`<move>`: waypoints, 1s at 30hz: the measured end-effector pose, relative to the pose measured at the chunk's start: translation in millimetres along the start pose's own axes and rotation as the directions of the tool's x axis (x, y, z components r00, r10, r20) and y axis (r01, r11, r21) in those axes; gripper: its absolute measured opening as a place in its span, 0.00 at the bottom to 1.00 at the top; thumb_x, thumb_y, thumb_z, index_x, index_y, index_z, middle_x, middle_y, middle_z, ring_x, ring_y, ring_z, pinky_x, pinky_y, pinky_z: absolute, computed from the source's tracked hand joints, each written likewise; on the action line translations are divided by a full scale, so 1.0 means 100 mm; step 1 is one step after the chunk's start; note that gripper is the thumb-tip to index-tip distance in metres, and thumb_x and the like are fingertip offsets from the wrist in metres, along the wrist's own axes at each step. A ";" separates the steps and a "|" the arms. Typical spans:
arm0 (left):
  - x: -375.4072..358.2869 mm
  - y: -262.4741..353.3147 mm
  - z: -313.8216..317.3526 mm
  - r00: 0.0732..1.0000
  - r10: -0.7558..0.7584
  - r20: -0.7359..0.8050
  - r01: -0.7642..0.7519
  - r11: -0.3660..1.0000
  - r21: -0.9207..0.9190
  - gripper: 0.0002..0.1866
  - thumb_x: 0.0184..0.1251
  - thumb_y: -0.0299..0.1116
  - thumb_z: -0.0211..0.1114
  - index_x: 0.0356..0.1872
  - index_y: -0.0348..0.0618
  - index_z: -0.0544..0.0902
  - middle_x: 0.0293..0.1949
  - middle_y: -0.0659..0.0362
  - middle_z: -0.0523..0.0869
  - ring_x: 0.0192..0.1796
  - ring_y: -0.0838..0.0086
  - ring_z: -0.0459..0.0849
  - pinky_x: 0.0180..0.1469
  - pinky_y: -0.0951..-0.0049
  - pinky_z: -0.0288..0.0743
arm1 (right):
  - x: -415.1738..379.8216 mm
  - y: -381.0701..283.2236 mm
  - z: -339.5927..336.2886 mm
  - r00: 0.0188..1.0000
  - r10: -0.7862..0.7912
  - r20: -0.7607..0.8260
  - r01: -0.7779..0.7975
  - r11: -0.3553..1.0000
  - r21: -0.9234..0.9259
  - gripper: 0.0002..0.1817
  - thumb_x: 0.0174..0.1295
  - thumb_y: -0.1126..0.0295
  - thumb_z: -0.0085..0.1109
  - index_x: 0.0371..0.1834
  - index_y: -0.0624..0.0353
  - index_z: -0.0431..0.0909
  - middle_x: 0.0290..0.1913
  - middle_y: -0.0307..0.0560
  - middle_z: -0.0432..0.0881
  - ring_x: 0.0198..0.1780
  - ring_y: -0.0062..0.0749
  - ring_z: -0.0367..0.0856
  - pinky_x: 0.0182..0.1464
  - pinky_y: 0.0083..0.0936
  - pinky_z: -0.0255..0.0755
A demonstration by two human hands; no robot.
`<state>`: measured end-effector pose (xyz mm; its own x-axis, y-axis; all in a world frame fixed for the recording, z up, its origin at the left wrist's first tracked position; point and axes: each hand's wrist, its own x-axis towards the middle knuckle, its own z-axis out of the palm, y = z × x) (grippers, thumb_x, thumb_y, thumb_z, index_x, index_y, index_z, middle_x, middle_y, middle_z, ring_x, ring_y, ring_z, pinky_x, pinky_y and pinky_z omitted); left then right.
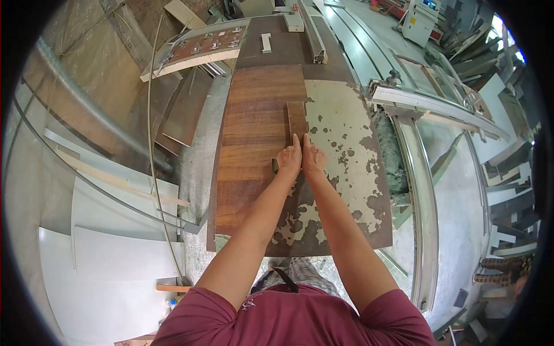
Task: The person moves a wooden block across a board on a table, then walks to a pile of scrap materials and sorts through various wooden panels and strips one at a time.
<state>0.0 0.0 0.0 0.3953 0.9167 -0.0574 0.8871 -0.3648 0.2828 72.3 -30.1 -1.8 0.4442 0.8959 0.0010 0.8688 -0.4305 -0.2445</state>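
Both of my hands are side by side over the middle of a worn work table (346,121). Between them runs a narrow brown wooden strip (296,118), its far end reaching away from me. My left hand (289,160) grips the strip's left side, with the fingers pressed together. On the right side, my right hand (313,157) holds the strip in the same way. A wood-grain panel (254,127) lies flat on the table's left half. A small dark object (274,166) is just left of my left hand, partly hidden.
A metal rail (418,190) with a crossbeam (433,104) stands right of the table. Clamps sit on a board (202,47) at the back left. White sheets (115,254) lean at the left. Part of another person (502,271) shows at the far right.
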 end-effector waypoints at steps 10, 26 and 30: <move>-0.02 -0.05 0.04 1.000 0.031 -0.002 -0.031 0.999 0.015 0.30 0.61 0.26 0.50 0.66 0.39 0.54 0.38 0.44 0.83 0.39 0.57 0.84 0.38 0.62 0.79 | 0.00 -0.02 0.05 0.999 0.018 -0.035 -0.018 1.000 -0.002 0.24 0.59 0.72 0.50 0.61 0.50 0.62 0.37 0.50 0.81 0.39 0.41 0.82 0.36 0.31 0.76; 0.99 0.01 0.08 1.000 0.012 -0.015 -0.012 1.000 0.017 0.29 0.64 0.28 0.47 0.66 0.40 0.53 0.39 0.47 0.83 0.40 0.59 0.84 0.39 0.63 0.79 | 0.98 0.01 0.08 0.998 -0.022 -0.064 0.019 0.998 -0.059 0.21 0.60 0.71 0.48 0.58 0.53 0.63 0.35 0.49 0.82 0.37 0.40 0.83 0.37 0.30 0.76; 1.37 0.03 0.03 0.999 0.020 -0.025 -0.019 0.999 0.028 0.28 0.64 0.29 0.46 0.66 0.39 0.53 0.39 0.47 0.83 0.40 0.58 0.83 0.39 0.62 0.78 | 1.41 0.00 0.10 0.999 -0.031 -0.045 0.028 0.997 -0.067 0.25 0.58 0.71 0.49 0.62 0.49 0.61 0.33 0.47 0.82 0.36 0.39 0.83 0.34 0.29 0.76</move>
<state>57.1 124.1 -9.8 0.4069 0.9130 -0.0281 0.8856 -0.3868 0.2573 132.7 97.0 -11.1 0.4262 0.9031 0.0520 0.8937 -0.4115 -0.1791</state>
